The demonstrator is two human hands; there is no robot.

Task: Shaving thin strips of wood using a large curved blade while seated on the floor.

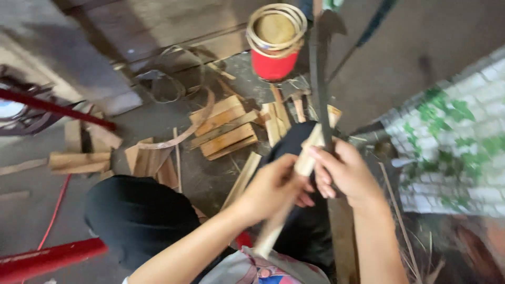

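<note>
1. Two hands are seen from above, close together over the person's lap.
2. A pale bamboo strip (294, 179) is gripped by the left hand (273, 186), with the fingers closed around its middle, so that it is kept steady.
3. A long dark blade (319, 79) is held by the right hand (344, 173). The fingers are wrapped around the handle, and the blade points up and away from the body.
4. The blade is set against the top end of the strip, likely so that the strip can be split or shaved along its length.
5. The lower end of the strip is blurred, so its exact end cannot be told.
6. Short cut bamboo pieces (223, 129) are spread on the ground in front of the knees, within easy reach.
7. A red container (273, 63) is stood farther off, and thin bamboo rings (277, 26) are stacked on top of it, kept out of the way of the blade.
8. A red bar (47, 260) is laid on the floor at the left.
</note>
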